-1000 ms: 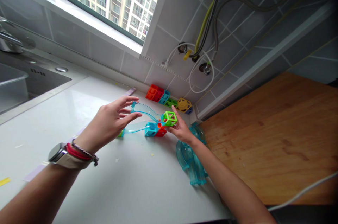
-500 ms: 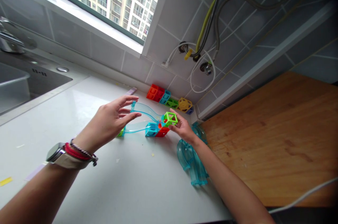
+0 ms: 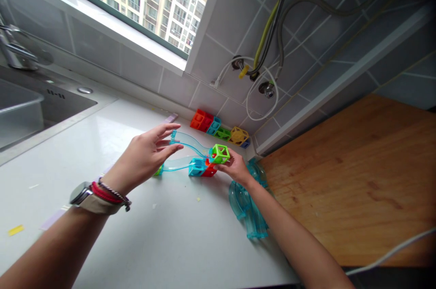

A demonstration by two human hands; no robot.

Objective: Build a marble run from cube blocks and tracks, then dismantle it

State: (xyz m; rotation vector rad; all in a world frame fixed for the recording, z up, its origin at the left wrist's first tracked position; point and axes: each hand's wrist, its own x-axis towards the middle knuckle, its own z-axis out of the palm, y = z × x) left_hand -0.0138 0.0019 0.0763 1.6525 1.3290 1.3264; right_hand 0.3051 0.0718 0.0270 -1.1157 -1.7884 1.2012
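My left hand [image 3: 148,155] is over the white counter [image 3: 163,230], its fingertips pinching the near end of a clear blue curved track piece [image 3: 189,142]. The far end of that track meets a green open cube [image 3: 220,153], which my right hand [image 3: 235,167] grips from the right. The green cube sits on a red cube [image 3: 210,170] next to a blue cube [image 3: 195,167]. A second clear track [image 3: 173,164] runs left from the blue cube to a small green piece [image 3: 158,171].
Spare red, blue, green and yellow cubes [image 3: 218,129] line the tiled wall. More clear blue track pieces [image 3: 250,212] lie under my right forearm. A steel sink [image 3: 30,107] is at the left, a wooden board [image 3: 350,175] at the right, and hoses [image 3: 269,30] hang on the wall.
Both hands and the pieces have kept nearly the same pose; only the view has shifted slightly.
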